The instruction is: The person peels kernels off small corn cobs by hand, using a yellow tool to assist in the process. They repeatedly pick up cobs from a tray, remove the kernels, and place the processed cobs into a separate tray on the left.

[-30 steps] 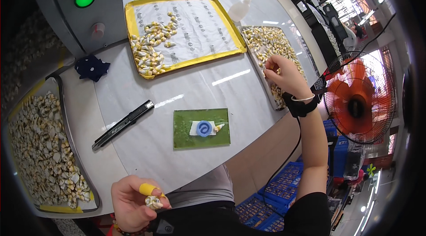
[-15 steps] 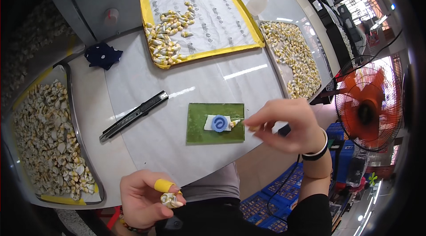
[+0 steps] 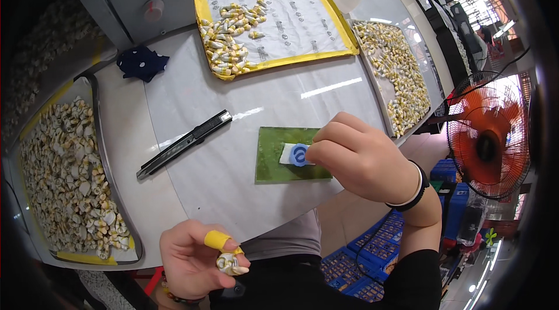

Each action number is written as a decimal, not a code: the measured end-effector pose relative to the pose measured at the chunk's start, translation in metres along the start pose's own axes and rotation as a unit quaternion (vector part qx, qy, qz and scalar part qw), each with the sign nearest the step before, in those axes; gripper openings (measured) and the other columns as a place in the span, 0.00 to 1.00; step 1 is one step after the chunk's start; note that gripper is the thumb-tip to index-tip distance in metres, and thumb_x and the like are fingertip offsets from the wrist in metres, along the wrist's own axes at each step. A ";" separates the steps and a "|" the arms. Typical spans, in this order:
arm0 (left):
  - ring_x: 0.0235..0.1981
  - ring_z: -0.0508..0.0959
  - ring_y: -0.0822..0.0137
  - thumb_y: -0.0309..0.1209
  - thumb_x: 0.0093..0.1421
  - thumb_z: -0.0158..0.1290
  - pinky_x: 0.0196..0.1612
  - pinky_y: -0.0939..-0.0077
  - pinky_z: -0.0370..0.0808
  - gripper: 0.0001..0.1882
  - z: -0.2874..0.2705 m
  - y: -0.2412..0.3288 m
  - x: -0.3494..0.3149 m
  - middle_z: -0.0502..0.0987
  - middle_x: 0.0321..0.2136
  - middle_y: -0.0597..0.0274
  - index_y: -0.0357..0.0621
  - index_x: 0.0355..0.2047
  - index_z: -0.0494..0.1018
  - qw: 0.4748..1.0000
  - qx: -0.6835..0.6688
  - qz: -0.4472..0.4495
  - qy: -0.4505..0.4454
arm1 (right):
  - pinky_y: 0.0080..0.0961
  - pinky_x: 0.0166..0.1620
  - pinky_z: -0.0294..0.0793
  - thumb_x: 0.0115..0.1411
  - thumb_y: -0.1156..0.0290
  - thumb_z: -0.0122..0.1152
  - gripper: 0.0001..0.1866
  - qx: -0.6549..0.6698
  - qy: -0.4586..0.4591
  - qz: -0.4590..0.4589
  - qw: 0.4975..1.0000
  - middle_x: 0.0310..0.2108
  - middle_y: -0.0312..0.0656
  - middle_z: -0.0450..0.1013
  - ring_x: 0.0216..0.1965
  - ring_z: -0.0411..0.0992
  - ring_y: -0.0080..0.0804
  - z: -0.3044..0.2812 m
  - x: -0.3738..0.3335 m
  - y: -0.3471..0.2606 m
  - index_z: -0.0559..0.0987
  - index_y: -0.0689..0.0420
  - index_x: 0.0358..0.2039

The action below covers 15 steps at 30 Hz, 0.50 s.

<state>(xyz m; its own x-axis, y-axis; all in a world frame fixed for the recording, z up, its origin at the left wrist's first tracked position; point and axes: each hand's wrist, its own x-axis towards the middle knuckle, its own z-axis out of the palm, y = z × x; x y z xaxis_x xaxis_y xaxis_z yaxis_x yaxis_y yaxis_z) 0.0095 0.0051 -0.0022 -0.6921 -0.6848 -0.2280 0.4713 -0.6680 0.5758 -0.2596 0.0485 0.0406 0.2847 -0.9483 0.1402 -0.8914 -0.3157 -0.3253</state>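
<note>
My left hand (image 3: pixel 195 257), a yellow wrap round one finger, pinches a small white-and-yellow shell-like piece (image 3: pixel 228 263) above my lap. My right hand (image 3: pixel 361 155) is closed in a pinch over the right part of a green rectangular plate (image 3: pixel 269 170). On that plate a round blue disc (image 3: pixel 299 155) with a dark curved mark sits on a white patch (image 3: pixel 286 154). The right fingertips are at the disc's right edge and partly cover it. Whatever they hold, if anything, is hidden behind the fingers.
A black utility knife (image 3: pixel 185 144) lies left of the plate. Beyond it, a yellow-edged tray (image 3: pixel 303 10) holds small yellow-and-white pieces. More pieces fill the left tray (image 3: pixel 105 164) and right tray (image 3: pixel 384 103). A dark blue cloth (image 3: pixel 142 64) and an orange fan (image 3: pixel 488 141) flank the table.
My right hand has moved left and slightly up, from beside the plate onto it. The small cone-shaped piece beside the disc no longer shows. My left hand keeps its piece, turned slightly.
</note>
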 end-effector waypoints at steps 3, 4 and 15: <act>0.30 0.80 0.66 0.23 0.43 0.69 0.33 0.76 0.77 0.18 -0.002 -0.003 0.002 0.79 0.28 0.50 0.33 0.33 0.73 0.993 0.104 0.054 -0.026 | 0.28 0.32 0.72 0.40 0.81 0.60 0.12 -0.009 -0.024 0.006 1.000 0.26 0.40 0.69 0.30 0.70 0.36 0.004 -0.003 0.001 0.75 0.59 0.29; 0.29 0.80 0.67 0.23 0.43 0.69 0.32 0.76 0.77 0.18 -0.003 -0.004 0.002 0.79 0.28 0.50 0.34 0.32 0.73 0.982 0.160 0.096 -0.033 | 0.28 0.32 0.72 0.40 0.82 0.60 0.12 -0.007 -0.018 0.004 1.000 0.26 0.40 0.69 0.30 0.70 0.36 0.007 -0.002 0.000 0.75 0.59 0.29; 0.21 0.78 0.62 0.21 0.49 0.63 0.24 0.73 0.73 0.13 0.007 0.001 0.011 0.79 0.29 0.46 0.34 0.35 0.72 0.840 0.403 0.323 -0.164 | 0.24 0.28 0.73 0.46 0.87 0.63 0.07 0.365 0.162 0.002 0.917 0.27 0.45 0.75 0.25 0.74 0.36 0.007 -0.004 -0.056 0.77 0.64 0.27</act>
<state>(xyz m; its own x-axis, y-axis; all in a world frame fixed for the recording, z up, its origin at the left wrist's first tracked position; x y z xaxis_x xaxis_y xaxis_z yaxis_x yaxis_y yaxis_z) -0.0011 -0.0013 0.0012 -0.6106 -0.6225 0.4896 0.3745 0.3178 0.8711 -0.2086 0.0692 0.0516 0.0574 -0.9273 0.3700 -0.3845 -0.3626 -0.8490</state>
